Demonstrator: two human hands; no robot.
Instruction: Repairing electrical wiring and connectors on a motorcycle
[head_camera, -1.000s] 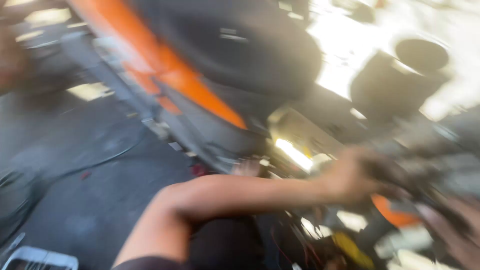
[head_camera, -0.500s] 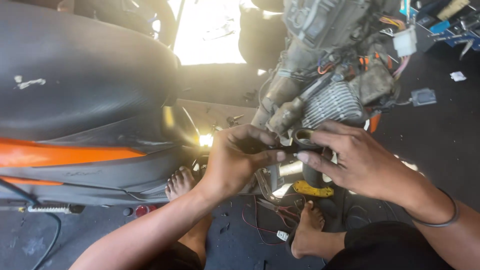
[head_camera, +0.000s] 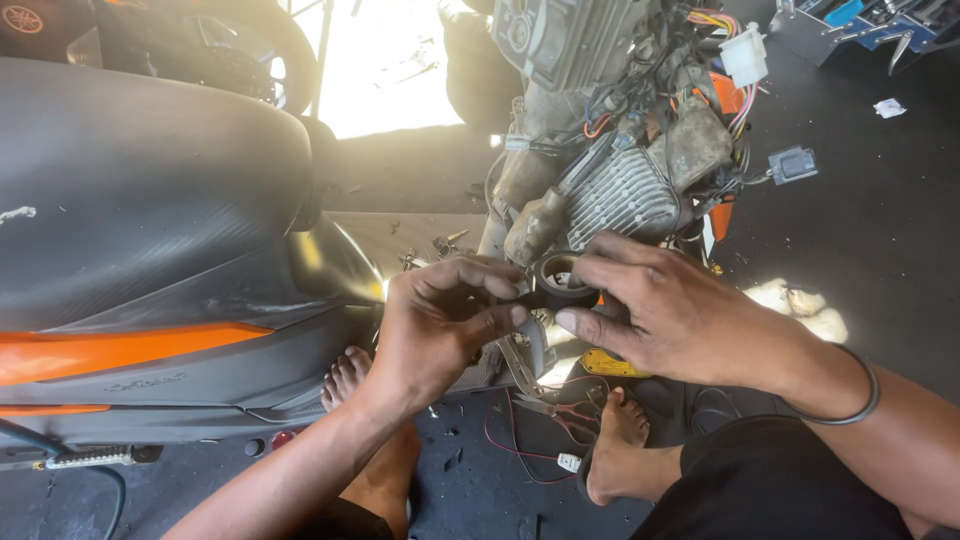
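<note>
Holding a black tape roll (head_camera: 562, 283) between both hands, left hand (head_camera: 440, 325) pinching its end, right hand (head_camera: 668, 310) gripping the roll beside the engine (head_camera: 620, 190); next likely needs steady pulling.
</note>
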